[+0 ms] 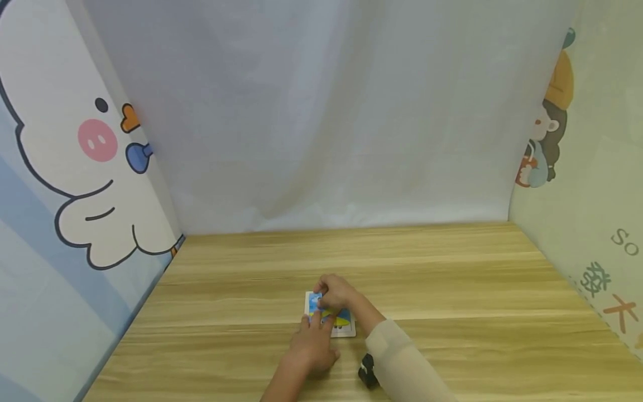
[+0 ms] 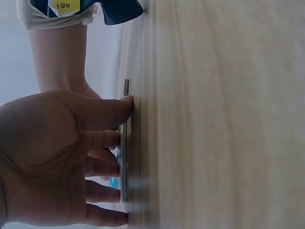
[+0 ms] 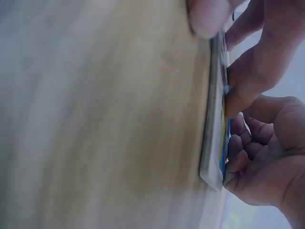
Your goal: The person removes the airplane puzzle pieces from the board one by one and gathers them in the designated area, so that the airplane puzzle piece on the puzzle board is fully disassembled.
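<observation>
A small flat picture board (image 1: 344, 334), white-bordered with a blue and yellow picture, lies on the wooden table below both hands. My left hand (image 1: 312, 345) spreads its fingers over the board's near left part, with fingertips at the picture; its thumb points out to the right at the near side. From the far right, my right hand (image 1: 335, 293) reaches over the upper part of the board and covers much of it. In the right wrist view the right hand's fingers (image 3: 243, 136) are curled, their tips right at the board's face; I cannot tell whether they pinch something.
A wood-grain table (image 1: 226, 285) stretches around the board. Close to the right sleeve (image 1: 407, 357) shows a small black device (image 1: 368, 371). A pale curtain (image 1: 321, 123) hangs behind the table, and cartoon-printed panels (image 1: 60, 139) flank it on both sides.
</observation>
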`<state>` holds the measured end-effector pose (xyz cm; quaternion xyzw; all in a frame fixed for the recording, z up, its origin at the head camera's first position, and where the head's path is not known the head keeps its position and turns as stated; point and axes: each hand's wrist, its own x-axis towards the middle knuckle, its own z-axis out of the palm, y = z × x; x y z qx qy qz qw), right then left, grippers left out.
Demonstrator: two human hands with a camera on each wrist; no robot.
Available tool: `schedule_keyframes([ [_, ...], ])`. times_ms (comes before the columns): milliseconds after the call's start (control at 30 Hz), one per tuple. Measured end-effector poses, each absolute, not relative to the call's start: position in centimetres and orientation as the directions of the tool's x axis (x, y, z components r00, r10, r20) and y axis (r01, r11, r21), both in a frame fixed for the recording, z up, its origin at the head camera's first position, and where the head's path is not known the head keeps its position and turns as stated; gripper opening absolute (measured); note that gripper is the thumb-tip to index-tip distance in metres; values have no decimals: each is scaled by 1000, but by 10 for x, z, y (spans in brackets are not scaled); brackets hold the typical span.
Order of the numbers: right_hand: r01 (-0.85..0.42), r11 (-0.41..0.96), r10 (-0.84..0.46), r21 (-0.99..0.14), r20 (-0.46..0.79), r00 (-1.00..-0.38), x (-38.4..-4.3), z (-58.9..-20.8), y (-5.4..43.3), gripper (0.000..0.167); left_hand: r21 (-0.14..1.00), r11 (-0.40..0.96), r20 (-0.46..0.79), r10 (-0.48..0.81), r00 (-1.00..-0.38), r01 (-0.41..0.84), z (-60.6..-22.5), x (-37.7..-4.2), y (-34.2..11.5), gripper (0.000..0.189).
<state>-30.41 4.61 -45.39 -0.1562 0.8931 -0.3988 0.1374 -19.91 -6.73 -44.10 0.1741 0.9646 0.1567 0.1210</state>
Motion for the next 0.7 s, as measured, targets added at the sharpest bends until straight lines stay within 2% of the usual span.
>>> schedule_keyframes([
  [400, -97, 579, -340, -809, -132, -931, -303, -454, 45, 17, 328, 894, -190, 378, -906, 305, -438, -198, -67, 67],
  [700, -116, 441, -324, -890, -38, -945, -304, -443, 48, 14, 319, 900, -182, 366, -913, 297, -440, -201, -69, 68],
])
